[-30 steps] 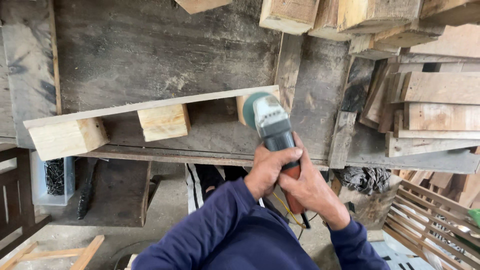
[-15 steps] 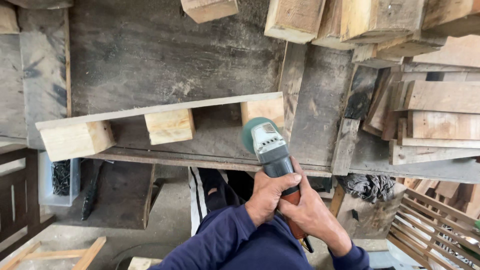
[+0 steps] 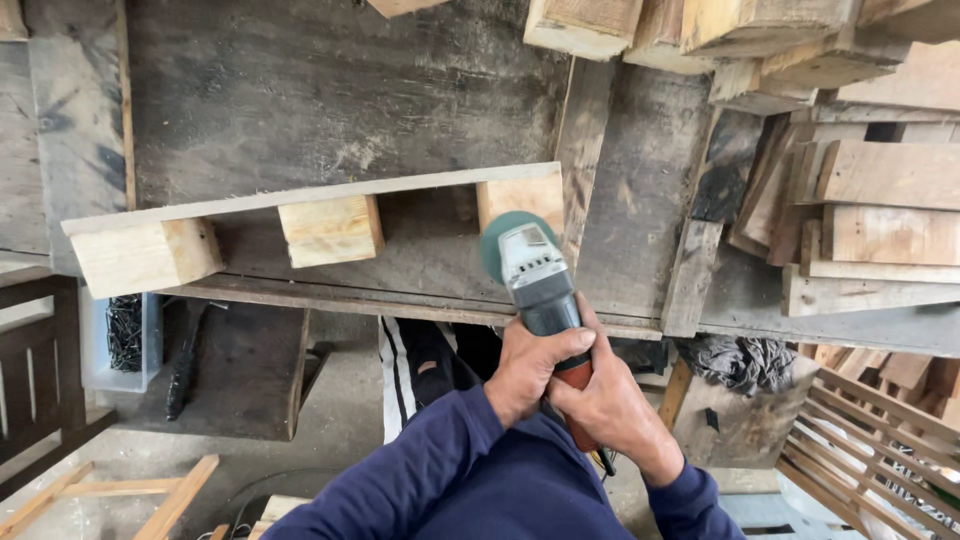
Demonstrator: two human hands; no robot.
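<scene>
A three-block pallet piece (image 3: pixel 330 215) lay on the counter (image 3: pixel 300 90); stacked planks (image 3: pixel 880 200) sat to its right, a nail box (image 3: pixel 122 335) below-left.

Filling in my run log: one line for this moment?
hands: left, right grip green angle grinder | disc: beside right pale wooden block | surface: dark plank workbench

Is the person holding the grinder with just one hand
No, both the left hand and the right hand wrap the grinder handle.

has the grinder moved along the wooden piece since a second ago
Yes. The grinder has dropped below the right-hand block of the wooden piece; earlier its disc covered that block. Both hands grip it.
</scene>
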